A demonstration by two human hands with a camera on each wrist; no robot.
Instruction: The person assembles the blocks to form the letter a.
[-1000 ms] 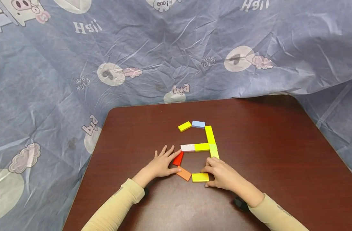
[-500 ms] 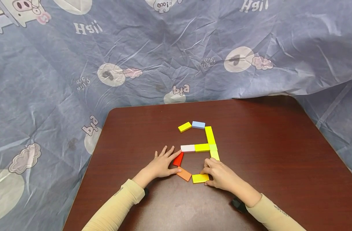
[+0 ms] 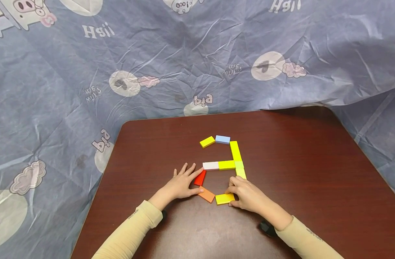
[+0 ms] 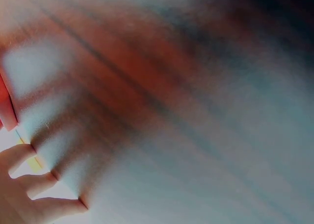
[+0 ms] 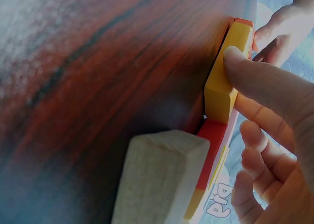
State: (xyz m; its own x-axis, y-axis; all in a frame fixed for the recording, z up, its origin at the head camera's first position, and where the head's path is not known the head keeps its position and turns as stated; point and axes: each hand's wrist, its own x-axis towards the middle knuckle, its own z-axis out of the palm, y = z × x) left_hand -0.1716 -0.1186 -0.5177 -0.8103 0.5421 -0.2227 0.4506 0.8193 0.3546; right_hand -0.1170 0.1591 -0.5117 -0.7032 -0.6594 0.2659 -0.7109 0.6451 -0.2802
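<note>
In the head view, my right hand (image 3: 247, 194) pinches the right end of a yellow block (image 3: 224, 199) lying flat on the table. The thumb presses its near long side, as the yellow block (image 5: 223, 72) in the right wrist view also shows. Left of it, its corner close to the yellow one, lies an orange block (image 3: 207, 195). My left hand (image 3: 182, 185) rests with fingers spread; its thumb touches the orange block and its index fingertip meets a white block (image 3: 211, 166). Between those fingers lies a red block (image 3: 200, 177).
A yellow block (image 3: 227, 165) joins the white one to a right-hand column of yellow-green blocks (image 3: 236, 151), whose lower end my right hand covers. Farther back lie a blue block (image 3: 222, 139) and another yellow block (image 3: 207, 142). A patterned cloth (image 3: 171, 64) hangs behind the brown table (image 3: 297, 154).
The held yellow block has turned slightly, and my right hand has shifted a little to the left. My left hand stays in place.
</note>
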